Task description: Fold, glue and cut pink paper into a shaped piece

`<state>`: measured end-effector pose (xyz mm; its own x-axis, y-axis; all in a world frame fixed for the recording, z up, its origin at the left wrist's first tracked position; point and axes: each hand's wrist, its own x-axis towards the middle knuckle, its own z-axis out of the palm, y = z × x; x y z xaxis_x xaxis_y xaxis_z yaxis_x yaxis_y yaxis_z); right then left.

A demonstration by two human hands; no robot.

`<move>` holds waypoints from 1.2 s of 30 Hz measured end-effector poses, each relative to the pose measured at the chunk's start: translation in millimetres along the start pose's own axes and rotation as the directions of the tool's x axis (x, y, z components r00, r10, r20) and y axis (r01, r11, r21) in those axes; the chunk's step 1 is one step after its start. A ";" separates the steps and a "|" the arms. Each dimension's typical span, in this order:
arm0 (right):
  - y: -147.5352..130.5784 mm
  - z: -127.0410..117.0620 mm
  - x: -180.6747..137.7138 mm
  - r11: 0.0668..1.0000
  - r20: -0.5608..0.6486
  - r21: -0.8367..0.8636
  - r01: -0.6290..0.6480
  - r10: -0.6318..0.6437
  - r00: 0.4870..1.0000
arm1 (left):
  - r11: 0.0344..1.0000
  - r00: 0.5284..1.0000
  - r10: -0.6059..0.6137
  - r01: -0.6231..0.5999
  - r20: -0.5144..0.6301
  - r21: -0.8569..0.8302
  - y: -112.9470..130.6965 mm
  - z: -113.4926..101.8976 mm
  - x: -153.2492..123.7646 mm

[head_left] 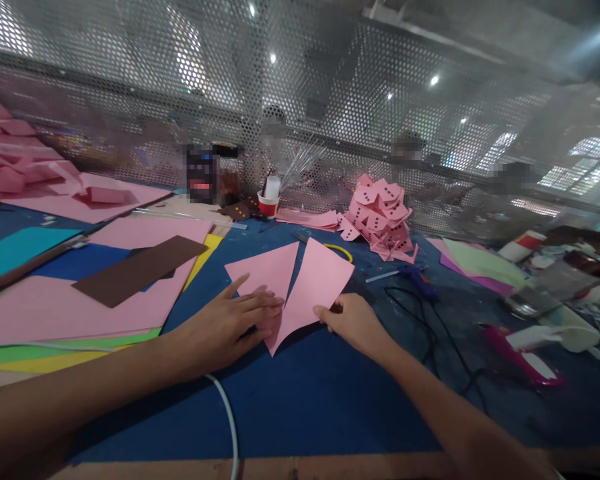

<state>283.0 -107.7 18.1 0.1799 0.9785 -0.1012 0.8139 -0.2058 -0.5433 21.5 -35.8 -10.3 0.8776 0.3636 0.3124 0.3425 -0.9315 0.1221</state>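
Note:
Two pink paper panels, the left panel (263,263) and the right panel (323,277), lie in front of me with a narrow V-shaped gap between them. My left hand covers their meeting point, so I cannot tell whether they are joined. Fingers stretched out, my left hand (240,327) rests flat on the left panel and its lower tip. My right hand (353,320) pinches the lower right edge of the right panel between thumb and fingers, and that panel curls slightly. Behind the panels, partly hidden, are scissors with a yellow handle (341,252).
Coloured sheets (130,313) with a brown strip (143,270) lie left. Behind stand a red-and-white cup (269,203) and a dotted pink paper cluster (380,217). Right are a blue glue gun (420,280), dark cords and a magenta tool (523,357). A white cable (225,407) crosses the front.

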 end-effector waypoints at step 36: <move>9.2 5.4 4.6 0.989 -0.012 0.144 0.044 -0.042 0.999 | 0.998 0.999 0.040 -0.039 -0.019 0.042 1.7 -0.9 1.3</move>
<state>288.4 -105.0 8.2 0.1519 0.9861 -0.0680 0.7333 -0.1585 -0.6612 23.0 -36.9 -8.8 0.8842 0.3262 0.3344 0.3218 -0.9442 0.0701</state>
